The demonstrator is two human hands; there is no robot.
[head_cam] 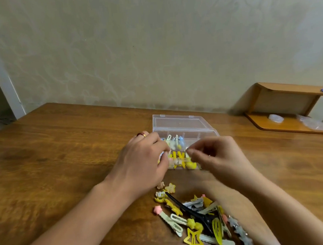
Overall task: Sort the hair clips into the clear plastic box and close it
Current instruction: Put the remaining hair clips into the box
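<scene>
Over the box [184,132], both hands work at its near compartments. The box sits on the table [64,147] with its lid [179,121] thrown back toward the wall, and several clips already lie in the compartments, yellow ones nearest the person. The left hand [140,161] has its fingers curled down at the box's left edge; whether it holds a clip I cannot tell. The right hand [213,155] pinches something small and pale between thumb and forefinger, probably a clip, just above the box.

On the near side of the box lies the pile [198,220] of unsorted clips, touching and overlapping one another. These look light and stiff, thin metal or plastic, with smooth faces likely to slip; small charms on some could snap off. A pinch across the flat sides, near the middle, should serve best. The black clip [190,211] is the longest: its axis runs from the box's near left corner away toward the person's right, thin tip toward the box. The star clip [193,238] lies flat at the pile's near edge.
</scene>
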